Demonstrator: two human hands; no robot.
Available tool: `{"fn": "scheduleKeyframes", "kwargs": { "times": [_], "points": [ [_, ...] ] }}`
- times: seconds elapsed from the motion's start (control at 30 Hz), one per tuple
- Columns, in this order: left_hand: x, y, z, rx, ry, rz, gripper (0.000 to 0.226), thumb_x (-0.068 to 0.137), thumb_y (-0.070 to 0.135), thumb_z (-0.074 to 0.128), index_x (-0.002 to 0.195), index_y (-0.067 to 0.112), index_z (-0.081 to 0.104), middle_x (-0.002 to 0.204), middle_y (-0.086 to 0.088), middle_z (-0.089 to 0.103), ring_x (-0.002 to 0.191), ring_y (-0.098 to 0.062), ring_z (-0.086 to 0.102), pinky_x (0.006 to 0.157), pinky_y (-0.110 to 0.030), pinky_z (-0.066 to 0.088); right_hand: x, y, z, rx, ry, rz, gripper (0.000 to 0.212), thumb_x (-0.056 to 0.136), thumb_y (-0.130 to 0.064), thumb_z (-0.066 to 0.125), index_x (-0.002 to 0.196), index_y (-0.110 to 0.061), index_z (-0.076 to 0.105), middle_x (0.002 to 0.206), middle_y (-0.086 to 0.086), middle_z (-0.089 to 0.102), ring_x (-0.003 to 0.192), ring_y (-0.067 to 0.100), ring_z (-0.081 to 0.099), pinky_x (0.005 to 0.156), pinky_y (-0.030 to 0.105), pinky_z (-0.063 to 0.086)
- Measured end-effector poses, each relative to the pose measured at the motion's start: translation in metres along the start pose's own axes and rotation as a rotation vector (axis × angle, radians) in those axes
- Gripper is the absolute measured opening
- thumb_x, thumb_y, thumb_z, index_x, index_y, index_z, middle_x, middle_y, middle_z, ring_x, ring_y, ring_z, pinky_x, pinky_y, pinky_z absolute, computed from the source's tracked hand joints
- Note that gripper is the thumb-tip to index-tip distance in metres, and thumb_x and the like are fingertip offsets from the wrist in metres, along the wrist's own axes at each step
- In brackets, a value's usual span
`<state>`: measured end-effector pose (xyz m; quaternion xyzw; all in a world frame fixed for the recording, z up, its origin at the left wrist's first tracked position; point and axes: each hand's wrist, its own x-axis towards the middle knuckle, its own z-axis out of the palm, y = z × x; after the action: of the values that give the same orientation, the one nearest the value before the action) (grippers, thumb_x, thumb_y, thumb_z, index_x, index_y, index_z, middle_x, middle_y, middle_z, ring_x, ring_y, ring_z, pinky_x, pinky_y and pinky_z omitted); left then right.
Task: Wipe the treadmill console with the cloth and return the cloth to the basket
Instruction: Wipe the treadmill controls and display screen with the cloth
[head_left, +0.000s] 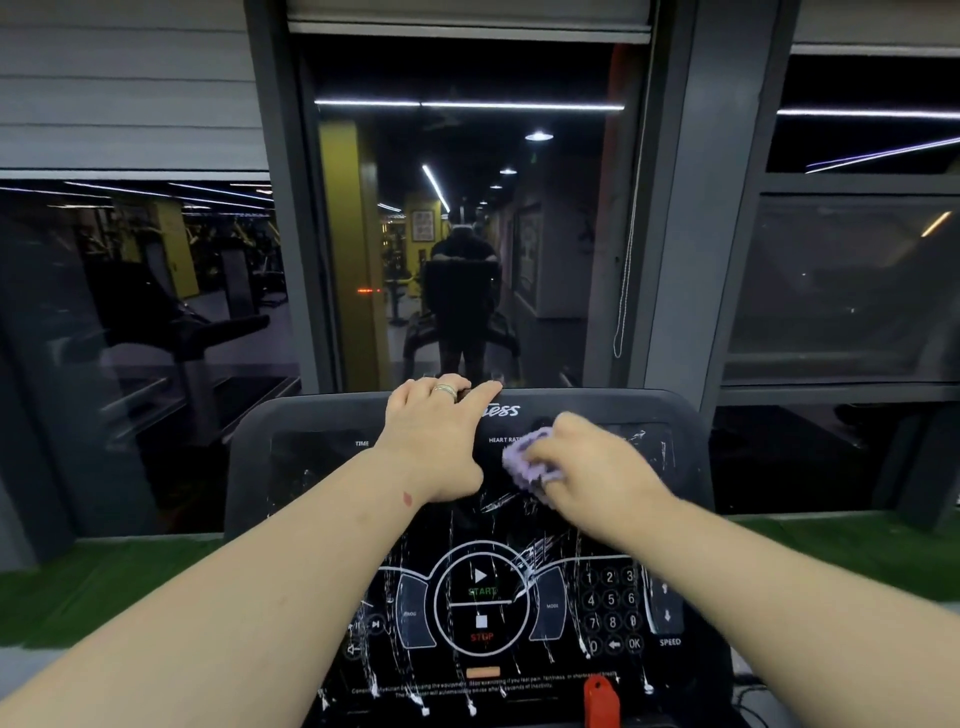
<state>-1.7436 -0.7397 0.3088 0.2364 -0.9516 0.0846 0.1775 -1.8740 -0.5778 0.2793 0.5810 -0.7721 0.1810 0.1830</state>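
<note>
The black treadmill console (311, 467) fills the lower middle of the head view, its panel streaked with white foam and drips. My right hand (592, 467) grips a bunched lilac cloth (524, 462) and presses it against the upper display near the "HEART RATE" label. My left hand (436, 431) lies on the console's top edge, fingers hooked over the rim, a ring on one finger. Start and stop buttons (480, 605) and a number keypad (610, 608) sit lower on the panel. No basket is in view.
A red safety key (600, 699) stands at the console's bottom edge. Directly behind the console is a dark window (457, 234) reflecting a person and the gym. Green turf (104, 577) runs along the sill on both sides. A blind cord (623, 260) hangs at right.
</note>
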Motion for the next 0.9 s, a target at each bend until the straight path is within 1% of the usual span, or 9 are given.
{"fn": "scheduleKeyframes", "kwargs": {
  "times": [0.07,0.13,0.3,0.47,0.57,0.63,0.73,0.83,0.9],
  "points": [
    [0.005,0.006,-0.002,-0.003,-0.004,-0.015,0.093,0.079,0.045,0.07,0.155,0.041,0.016,0.157,0.003,0.03,0.142,-0.03,0.032,0.121,-0.049,0.014,0.016,0.016,-0.017,0.045,0.154,0.155,0.018,0.088,-0.033,0.049,0.097,-0.035,0.065,0.093,-0.006,0.049,0.082,0.02,0.058,0.074,0.034,0.053],
    [0.007,0.012,-0.003,0.002,0.005,-0.032,0.091,0.082,0.048,0.073,0.153,0.038,0.018,0.156,0.005,0.033,0.139,-0.031,0.036,0.12,-0.053,0.017,0.017,0.02,-0.017,0.043,0.222,0.233,0.015,0.092,-0.026,0.052,0.101,-0.031,0.064,0.097,-0.005,0.046,0.081,0.023,0.059,0.07,0.032,0.049],
    [0.008,0.017,0.004,0.019,0.052,-0.053,0.09,0.082,0.043,0.079,0.15,0.036,0.021,0.155,0.006,0.036,0.139,-0.032,0.037,0.12,-0.058,0.018,0.005,0.006,-0.01,-0.025,-0.053,0.026,0.021,0.094,-0.028,0.057,0.112,-0.033,0.067,0.097,-0.002,0.041,0.087,0.026,0.059,0.075,0.033,0.048],
    [0.01,0.018,0.003,0.041,0.015,-0.05,0.093,0.086,0.043,0.076,0.154,0.049,0.012,0.158,0.005,0.031,0.14,-0.034,0.034,0.12,-0.06,0.016,0.012,0.01,-0.011,-0.029,0.148,0.172,0.025,0.094,-0.019,0.055,0.116,-0.027,0.066,0.101,0.001,0.044,0.08,0.024,0.056,0.073,0.035,0.051],
    [0.01,0.02,0.004,0.018,0.03,-0.051,0.09,0.087,0.034,0.072,0.154,0.047,0.014,0.16,0.004,0.029,0.145,-0.033,0.028,0.122,-0.061,0.012,-0.005,-0.003,-0.003,0.017,-0.024,0.028,0.025,0.095,-0.028,0.056,0.118,-0.032,0.066,0.098,-0.002,0.039,0.083,0.026,0.055,0.077,0.037,0.052],
    [0.01,0.023,0.006,-0.009,0.043,-0.016,0.09,0.084,0.028,0.069,0.157,0.039,0.018,0.162,0.006,0.028,0.149,-0.026,0.023,0.124,-0.057,0.008,0.004,0.009,-0.016,-0.024,-0.047,0.056,0.021,0.096,-0.03,0.056,0.114,-0.033,0.067,0.097,-0.003,0.04,0.082,0.022,0.054,0.075,0.031,0.047],
    [0.013,0.027,0.009,-0.03,0.074,0.026,0.092,0.081,0.037,0.071,0.158,0.03,0.021,0.16,0.007,0.03,0.149,-0.02,0.025,0.126,-0.051,0.008,0.008,0.029,-0.021,-0.01,0.162,0.244,0.026,0.096,-0.02,0.053,0.119,-0.028,0.063,0.1,-0.001,0.045,0.078,0.02,0.054,0.069,0.029,0.046],
    [0.015,0.03,0.009,0.025,0.079,0.021,0.093,0.082,0.043,0.076,0.156,0.032,0.02,0.156,0.005,0.035,0.143,-0.023,0.035,0.124,-0.052,0.016,-0.011,0.013,-0.008,-0.021,0.012,0.136,0.021,0.096,-0.023,0.054,0.115,-0.03,0.061,0.101,-0.002,0.041,0.081,0.023,0.054,0.073,0.036,0.052],
    [0.015,0.031,0.008,0.054,0.071,0.015,0.094,0.083,0.043,0.075,0.156,0.039,0.016,0.155,0.004,0.034,0.14,-0.026,0.036,0.122,-0.053,0.018,-0.008,0.011,-0.013,0.002,-0.089,0.074,0.016,0.095,-0.03,0.056,0.109,-0.032,0.064,0.099,-0.004,0.041,0.081,0.024,0.058,0.072,0.033,0.05]
  ]
}}
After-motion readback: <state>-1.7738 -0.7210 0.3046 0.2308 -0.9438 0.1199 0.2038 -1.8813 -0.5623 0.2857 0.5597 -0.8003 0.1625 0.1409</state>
